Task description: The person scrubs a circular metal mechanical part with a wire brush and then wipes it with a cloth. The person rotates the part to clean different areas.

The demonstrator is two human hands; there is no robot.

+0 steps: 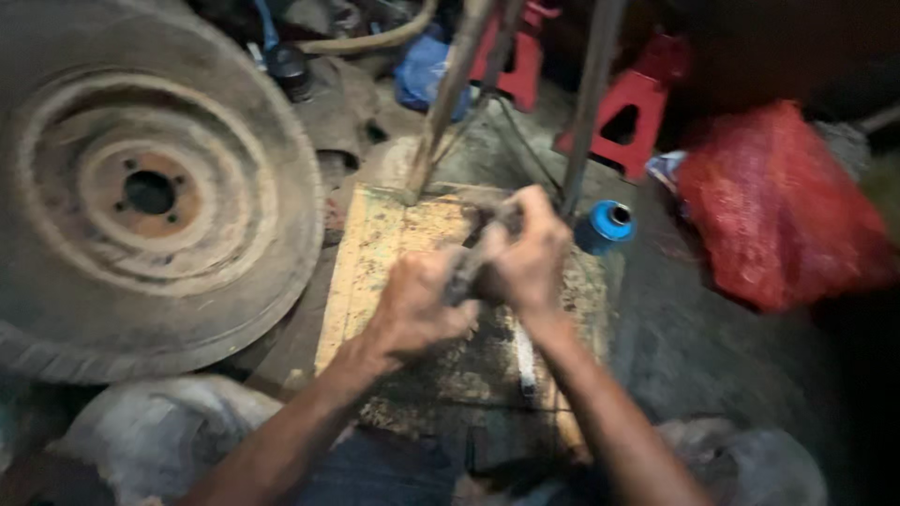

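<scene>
A dark metal part (473,258), too blurred to identify, is sitting gripped between both fists: left hand (417,305) clenching its lower end, right hand (530,253) wrapping the upper. A stained wooden board (375,253) is lying beneath the grip, a blue can (607,225) just right, a wheel (150,192) far left.

The flat wooden board (375,272) is yellow with dark, dirty blotches. The big round car wheel (141,197) has a grey tyre and a rusty brown middle with black holes. The small round tin can (607,225) is bright blue. The crumpled plastic bag (778,206) is red. Two plastic stools (630,117) look red too, though the picture is blurry.
</scene>
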